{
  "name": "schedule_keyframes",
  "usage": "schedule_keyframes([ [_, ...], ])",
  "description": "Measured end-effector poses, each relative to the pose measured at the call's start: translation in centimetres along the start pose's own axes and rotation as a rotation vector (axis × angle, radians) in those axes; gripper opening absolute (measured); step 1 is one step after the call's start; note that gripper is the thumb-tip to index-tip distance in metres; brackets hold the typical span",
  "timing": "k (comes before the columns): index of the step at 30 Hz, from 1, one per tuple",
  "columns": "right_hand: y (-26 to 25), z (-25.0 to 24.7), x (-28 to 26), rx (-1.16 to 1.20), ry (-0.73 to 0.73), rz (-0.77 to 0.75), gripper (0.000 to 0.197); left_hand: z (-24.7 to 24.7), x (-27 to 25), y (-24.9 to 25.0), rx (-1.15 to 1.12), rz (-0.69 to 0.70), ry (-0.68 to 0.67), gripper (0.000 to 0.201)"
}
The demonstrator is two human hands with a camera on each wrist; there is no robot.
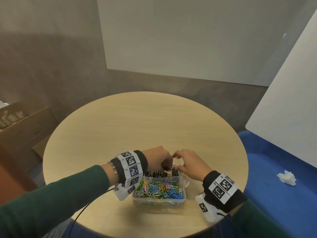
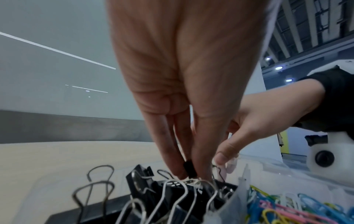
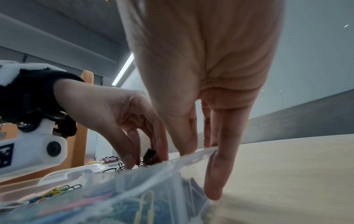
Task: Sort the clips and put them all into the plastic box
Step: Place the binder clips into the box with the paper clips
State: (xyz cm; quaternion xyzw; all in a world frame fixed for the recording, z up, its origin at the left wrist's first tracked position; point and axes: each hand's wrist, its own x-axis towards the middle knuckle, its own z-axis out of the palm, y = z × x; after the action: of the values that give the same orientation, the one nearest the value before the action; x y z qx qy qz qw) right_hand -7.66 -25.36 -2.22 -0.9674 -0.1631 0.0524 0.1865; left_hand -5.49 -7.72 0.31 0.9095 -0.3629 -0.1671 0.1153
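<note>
A clear plastic box (image 1: 158, 202) stands near the front of the round table (image 1: 137, 121). Its near compartment holds several coloured paper clips (image 1: 159, 189); the far one holds black binder clips (image 1: 157, 174). My left hand (image 1: 165, 166) reaches down into the far compartment and pinches a black binder clip (image 2: 189, 168) between thumb and fingers, just above the other binder clips (image 2: 172, 195). My right hand (image 1: 176, 162) grips the box's far right wall (image 3: 172, 165), thumb inside and fingers (image 3: 216, 174) running down the outside.
A clear lid (image 1: 186, 181) lies against the box's right side. A crumpled tissue (image 1: 287, 177) sits on the blue seat at the right, below a leaning white board (image 1: 283, 117). Cardboard boxes (image 1: 22, 127) stand on the left. A black cable (image 1: 82, 212) crosses the table's front edge.
</note>
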Motion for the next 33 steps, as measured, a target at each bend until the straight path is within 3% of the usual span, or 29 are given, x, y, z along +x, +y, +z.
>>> schedule_keyframes([
  [4,-0.1,-0.1,-0.2,0.009,0.008,0.0,0.038,-0.1,-0.5,-0.3,-0.184,-0.014,0.086,0.029],
  [7,-0.1,0.0,-0.3,0.013,0.007,0.002,0.039,-0.3,-0.9,-0.6,-0.099,-0.044,0.144,0.021],
  [14,-0.2,-0.2,-0.3,-0.006,0.005,-0.005,0.038,0.7,-1.7,-0.7,0.046,-0.036,-0.164,0.044],
  [17,0.0,-0.3,-0.8,-0.004,-0.028,0.001,0.042,0.7,-2.2,-0.7,0.007,-0.006,-0.122,0.055],
  [21,0.0,-0.7,-1.8,0.097,-0.063,0.021,0.048,0.5,-3.3,-0.5,0.038,0.013,0.058,0.042],
  [24,0.1,-0.5,-2.3,0.054,0.004,0.074,0.04,1.0,-3.9,0.1,0.103,-0.002,-0.024,0.036],
  [27,-0.4,-0.3,-2.6,0.041,-0.021,0.103,0.033,2.0,-3.8,0.7,0.245,-0.022,-0.104,0.036],
  [30,-0.9,0.1,-2.9,0.038,-0.075,0.104,0.038,2.7,-3.4,1.0,0.337,-0.1,-0.086,0.044],
  [33,-1.1,0.2,-3.3,0.043,-0.09,0.118,0.044,2.8,-3.3,1.1,0.278,-0.129,-0.045,0.045],
])
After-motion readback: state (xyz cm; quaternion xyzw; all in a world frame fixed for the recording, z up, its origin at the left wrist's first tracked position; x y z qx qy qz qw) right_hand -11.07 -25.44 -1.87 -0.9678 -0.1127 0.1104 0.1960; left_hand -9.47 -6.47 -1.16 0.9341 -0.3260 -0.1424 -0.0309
